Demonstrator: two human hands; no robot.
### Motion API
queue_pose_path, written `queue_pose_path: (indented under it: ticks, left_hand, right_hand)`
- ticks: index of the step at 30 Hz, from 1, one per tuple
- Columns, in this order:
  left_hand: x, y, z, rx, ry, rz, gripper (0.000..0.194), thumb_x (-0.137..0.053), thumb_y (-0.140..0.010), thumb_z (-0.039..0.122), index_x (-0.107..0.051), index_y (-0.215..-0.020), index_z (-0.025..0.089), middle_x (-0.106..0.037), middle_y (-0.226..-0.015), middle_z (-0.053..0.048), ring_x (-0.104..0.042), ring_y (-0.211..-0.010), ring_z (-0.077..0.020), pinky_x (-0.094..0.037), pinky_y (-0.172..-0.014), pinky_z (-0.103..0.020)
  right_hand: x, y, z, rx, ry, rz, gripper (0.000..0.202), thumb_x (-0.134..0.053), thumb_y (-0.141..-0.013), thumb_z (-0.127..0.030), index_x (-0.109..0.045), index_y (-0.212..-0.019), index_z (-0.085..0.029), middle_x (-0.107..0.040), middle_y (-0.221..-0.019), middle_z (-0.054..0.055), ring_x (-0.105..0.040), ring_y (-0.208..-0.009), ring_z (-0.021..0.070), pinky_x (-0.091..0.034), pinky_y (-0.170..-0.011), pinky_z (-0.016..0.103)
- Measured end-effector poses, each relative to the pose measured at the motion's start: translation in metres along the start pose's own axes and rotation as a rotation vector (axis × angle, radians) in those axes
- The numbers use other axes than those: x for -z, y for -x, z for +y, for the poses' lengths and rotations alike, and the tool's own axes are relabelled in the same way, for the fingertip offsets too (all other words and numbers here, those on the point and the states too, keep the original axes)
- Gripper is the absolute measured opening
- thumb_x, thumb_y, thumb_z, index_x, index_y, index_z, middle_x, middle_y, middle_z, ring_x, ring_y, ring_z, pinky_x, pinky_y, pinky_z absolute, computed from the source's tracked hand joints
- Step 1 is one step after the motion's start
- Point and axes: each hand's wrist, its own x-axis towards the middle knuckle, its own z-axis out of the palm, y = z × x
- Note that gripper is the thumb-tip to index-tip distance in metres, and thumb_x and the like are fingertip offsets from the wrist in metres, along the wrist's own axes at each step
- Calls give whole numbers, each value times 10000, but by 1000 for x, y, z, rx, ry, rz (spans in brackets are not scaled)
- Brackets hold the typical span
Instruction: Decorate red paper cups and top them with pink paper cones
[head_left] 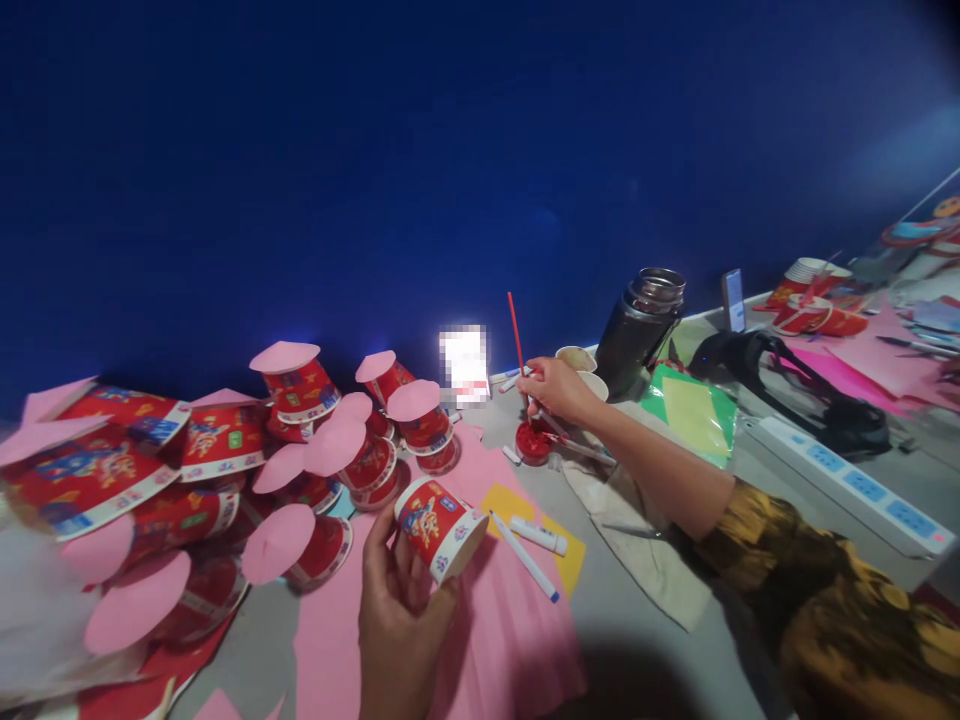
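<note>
My left hand (pixel 405 600) is wrapped round a red paper cup (pixel 435 522) with a printed picture and a white patterned rim, tilted with its mouth toward the lower right. Farther off, my right hand (pixel 559 388) pinches a thin red stick (pixel 515 330), perhaps a paintbrush. Its lower end points down at a small round pot of red stuff (pixel 533 441); whether the tip touches the red is hidden. Below the left hand's cup lies pink paper (pixel 495 640). A white marker (pixel 538 535) and a blue-ended pen (pixel 525 556) lie on yellow paper (pixel 571 570) beside it.
At left crowd several red cups topped with pink paper cones (pixel 285 357). A black thermos (pixel 641 330) stands at the wall behind my right forearm. Rightward are green paper (pixel 716 410), a power strip (pixel 847 485), a black strap (pixel 810 390) and a phone (pixel 734 300).
</note>
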Motion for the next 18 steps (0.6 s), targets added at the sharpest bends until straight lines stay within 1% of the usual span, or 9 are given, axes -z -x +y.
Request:
queue_pose_path:
  ticks: [1, 3, 5, 8, 11, 14, 18]
  left_hand:
    - [-2, 2, 1, -6, 4, 9, 865, -862, -633, 298, -503, -1420, 273, -552, -1501, -113, -483, -1436, -341, -560, -1009, -333]
    - [-5, 4, 3, -6, 6, 12, 859, -853, -650, 317, -497, -1430, 271, -566, -1487, -110, -508, -1418, -327, -560, -1002, -320]
    - [-7, 5, 4, 2, 10, 12, 865, -862, -643, 329, -504, -1427, 270, -582, -1469, -108, -546, -1381, -323, -563, -1002, -326]
    - [-8, 5, 5, 23, 23, 17, 879, -891, -615, 357, -528, -1411, 275, -610, -1437, -113, -584, -1334, -340, -573, -1003, -370]
    - [-8, 5, 5, 48, 33, 11, 901, -906, -597, 389, -532, -1409, 277, -617, -1431, -115, -591, -1326, -347, -572, -1009, -379]
    - [-8, 6, 5, 72, 35, 11, 901, -910, -589, 365, -535, -1403, 268, -618, -1432, -116, -602, -1317, -346, -578, -996, -367]
    - [-7, 5, 5, 82, 23, 0, 897, -910, -594, 380, -540, -1406, 284, -634, -1418, -100, -607, -1311, -342, -581, -993, -379]
  right_hand:
    - [-1, -1, 0, 16, -1, -4, 270, -615, -925, -232, -665, -1154, -98, -740, -678, 48, -594, -448, 138, -394, -437, 234]
    - [-1, -1, 1, 63, 6, -10, 124, -632, -903, -218, -704, -956, -131, -736, -702, 35, -605, -486, 127, -413, -482, 228]
    - [2, 1, 2, 127, 26, -13, 115, -649, -886, -230, -711, -827, -153, -712, -681, 10, -609, -534, 125, -418, -534, 228]
    - [7, 7, 4, 218, 74, 9, 145, -686, -854, -267, -722, -749, -173, -667, -632, -15, -592, -607, 135, -389, -590, 240]
    - [8, 13, 8, 272, 113, 58, 148, -726, -831, -284, -718, -722, -183, -661, -645, -18, -561, -644, 137, -349, -613, 253]
    - [7, 17, 10, 291, 130, 113, 192, -757, -821, -290, -679, -679, -186, -655, -653, -17, -540, -647, 134, -335, -626, 260]
    - [6, 20, 11, 271, 140, 165, 327, -789, -801, -313, -569, -590, -196, -623, -613, -18, -512, -608, 133, -325, -611, 269]
